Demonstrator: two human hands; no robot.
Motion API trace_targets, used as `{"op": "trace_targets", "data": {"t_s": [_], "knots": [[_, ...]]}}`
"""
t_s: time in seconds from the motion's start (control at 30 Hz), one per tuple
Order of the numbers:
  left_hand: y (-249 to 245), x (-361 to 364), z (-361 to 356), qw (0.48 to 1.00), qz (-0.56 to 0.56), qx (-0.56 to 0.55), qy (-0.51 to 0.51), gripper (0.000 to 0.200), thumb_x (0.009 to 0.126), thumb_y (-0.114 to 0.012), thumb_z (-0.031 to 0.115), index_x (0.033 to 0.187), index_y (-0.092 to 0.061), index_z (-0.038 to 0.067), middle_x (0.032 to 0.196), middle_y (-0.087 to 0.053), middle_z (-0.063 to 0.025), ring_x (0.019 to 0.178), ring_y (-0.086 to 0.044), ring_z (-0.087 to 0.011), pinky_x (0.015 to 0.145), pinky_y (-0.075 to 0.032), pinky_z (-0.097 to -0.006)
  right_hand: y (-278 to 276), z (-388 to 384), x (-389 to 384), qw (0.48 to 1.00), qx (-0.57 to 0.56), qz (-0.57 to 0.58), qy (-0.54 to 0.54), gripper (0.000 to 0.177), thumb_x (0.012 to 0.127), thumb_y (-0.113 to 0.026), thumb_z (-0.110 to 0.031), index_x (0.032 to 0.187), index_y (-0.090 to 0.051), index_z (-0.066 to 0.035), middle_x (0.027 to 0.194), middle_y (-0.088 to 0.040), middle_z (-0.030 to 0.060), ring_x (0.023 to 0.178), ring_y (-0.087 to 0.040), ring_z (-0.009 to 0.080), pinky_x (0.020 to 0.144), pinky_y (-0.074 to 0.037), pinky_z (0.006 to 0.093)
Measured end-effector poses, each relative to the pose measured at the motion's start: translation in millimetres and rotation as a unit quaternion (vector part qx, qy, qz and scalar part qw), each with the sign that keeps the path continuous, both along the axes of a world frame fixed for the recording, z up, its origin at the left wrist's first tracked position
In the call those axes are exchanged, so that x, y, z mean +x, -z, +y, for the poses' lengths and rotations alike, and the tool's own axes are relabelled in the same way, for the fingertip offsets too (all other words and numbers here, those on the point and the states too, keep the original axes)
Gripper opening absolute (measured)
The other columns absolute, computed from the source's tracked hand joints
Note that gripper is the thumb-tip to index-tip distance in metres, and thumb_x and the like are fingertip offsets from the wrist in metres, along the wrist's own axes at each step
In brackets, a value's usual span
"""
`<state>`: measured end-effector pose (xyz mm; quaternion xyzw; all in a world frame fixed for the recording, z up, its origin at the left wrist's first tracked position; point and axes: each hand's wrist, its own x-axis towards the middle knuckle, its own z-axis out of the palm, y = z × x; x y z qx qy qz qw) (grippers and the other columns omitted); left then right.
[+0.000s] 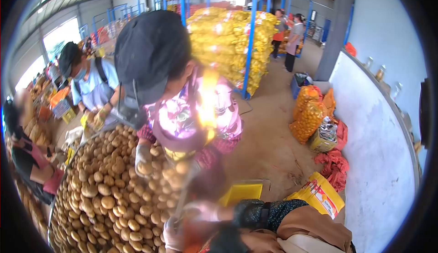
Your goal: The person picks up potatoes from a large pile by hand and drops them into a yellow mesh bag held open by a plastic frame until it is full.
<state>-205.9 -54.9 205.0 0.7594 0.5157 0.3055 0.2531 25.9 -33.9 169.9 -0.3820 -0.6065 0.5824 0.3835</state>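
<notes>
Brown oval potatoes (108, 202) lying heaped at eight o'clock. White-gloved left hand (172, 235) being held beside heap at seven, white-gloved right hand (206, 210) at six; any grasp being blurred, cannot tell. Light touch being called for, avoiding bruising.

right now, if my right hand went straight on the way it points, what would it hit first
Probably the blurred rim beside the potatoes; your right hand seems to point toward it, though blur leaves the gap unclear.

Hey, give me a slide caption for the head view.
Gloved hands at a potato heap, capped workers alongside, yellow sacks stacked behind.
</notes>
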Motion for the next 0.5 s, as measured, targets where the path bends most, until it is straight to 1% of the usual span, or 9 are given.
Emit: {"op": "trace_targets", "data": {"t_s": [0.07, 0.13, 0.17, 0.2, 0.23, 0.27, 0.3, 0.4, 0.5], "knots": [[25, -19, -4, 0.979, 0.167, 0.118, 0.0, 0.077, 0.085, -0.074, 0.039, 0.147, -0.039, 0.012, 0.134, -0.057, -0.0217, 0.119, -0.057, -0.0381, 0.104, -0.045, -0.0515, -23, -14, 22, 0.983, 0.088, -0.079, 0.141, 0.047, 0.083, -0.075, -0.005, 0.127, -0.059, -0.004, 0.117, -0.064, 0.0084, 0.101, -0.06, 0.0178, 0.091, -0.05, 0.0339], [22, -22, -11, 0.964, 0.247, 0.077, -0.053, 0.065, 0.083, -0.072, 0.035, 0.136, -0.05, 0.004, 0.131, -0.057, -0.0218, 0.122, -0.053, -0.0379, 0.105, -0.041, -0.0489, -69, -28, 59, 0.986, 0.018, -0.04, 0.158, 0.05, 0.086, -0.072, -0.001, 0.133, -0.056, -0.004, 0.129, -0.06, 0.0085, 0.117, -0.055, 0.0148, 0.098, -0.048, 0.0318], [21, -26, -16, 0.95, 0.3, 0.052, -0.074, 0.06, 0.082, -0.071, 0.033, 0.13, -0.056, 0.001, 0.129, -0.057, -0.0219, 0.123, -0.051, -0.0379, 0.105, -0.04, -0.0476, -77, -31, 73, 0.978, -0.01, 0.081, 0.194, 0.046, 0.086, -0.071, 0.001, 0.13, -0.057, -0.005, 0.127, -0.062, 0.008, 0.115, -0.058, 0.0156, 0.099, -0.048, 0.0324], [24, -28, -15, 0.941, 0.33, 0.011, -0.073, 0.071, 0.08, -0.071, 0.039, 0.137, -0.049, 0.002, 0.136, -0.051, -0.0217, 0.131, -0.042, -0.0392, 0.11, -0.032, -0.0498, -84, -33, 88, 0.953, -0.029, 0.202, 0.226, 0.043, 0.086, -0.07, 0.002, 0.128, -0.059, -0.005, 0.124, -0.063, 0.0074, 0.113, -0.06, 0.0164, 0.099, -0.049, 0.0331], [32, -37, -23, 0.928, 0.363, -0.028, -0.073, 0.082, 0.077, -0.071, 0.045, 0.143, -0.043, 0.004, 0.144, -0.045, -0.0214, 0.138, -0.033, -0.0406, 0.115, -0.025, -0.0519, -89, -46, 100, 0.95, 0.01, 0.15, 0.274, 0.043, 0.085, -0.072, 0.0, 0.125, -0.061, -0.006, 0.121, -0.064, 0.0078, 0.11, -0.062, 0.0179, 0.098, -0.05, 0.0335], [41, -50, -31, 0.915, 0.398, -0.017, -0.058, 0.077, 0.081, -0.066, 0.048, 0.141, -0.045, 0.003, 0.141, -0.047, -0.0208, 0.136, -0.036, -0.0407, 0.113, -0.028, -0.0524, -95, -58, 113, 0.94, 0.044, 0.095, 0.324, 0.042, 0.083, -0.074, -0.002, 0.123, -0.062, -0.007, 0.118, -0.065, 0.0081, 0.106, -0.064, 0.0194, 0.096, -0.051, 0.0339], [52, -50, -27, 0.908, 0.417, 0.005, -0.046, 0.073, 0.085, -0.061, 0.051, 0.138, -0.047, 0.003, 0.139, -0.049, -0.0201, 0.134, -0.038, -0.0407, 0.111, -0.03, -0.053, -102, -69, 129, 0.912, 0.139, -0.085, 0.376, 0.043, 0.08, -0.077, -0.005, 0.121, -0.063, -0.008, 0.116, -0.065, 0.0093, 0.104, -0.064, 0.0212, 0.094, -0.052, 0.0343], [71, -52, -20, 0.896, 0.442, 0.014, -0.037, 0.072, 0.088, -0.058, 0.055, 0.135, -0.049, 0.001, 0.136, -0.052, -0.0199, 0.134, -0.039, -0.0414, 0.11, -0.031, -0.0537, -68, -103, 154, 0.844, 0.164, -0.22, 0.462, 0.049, 0.075, -0.084, -0.016, 0.119, -0.065, -0.009, 0.105, -0.062, 0.0107, 0.099, -0.062, 0.0272, 0.09, -0.051, 0.0377], [81, -56, -21, 0.893, 0.449, 0.0, -0.027, 0.077, 0.086, -0.059, 0.059, 0.134, -0.05, 0.0, 0.136, -0.052, -0.0195, 0.136, -0.035, -0.0415, 0.112, -0.028, -0.0543, -50, -168, 173, 0.815, 0.102, -0.271, 0.502, 0.05, 0.072, -0.084, -0.013, 0.118, -0.065, -0.008, 0.112, -0.062, 0.0147, 0.103, -0.063, 0.0314, 0.089, -0.053, 0.0386]]}}
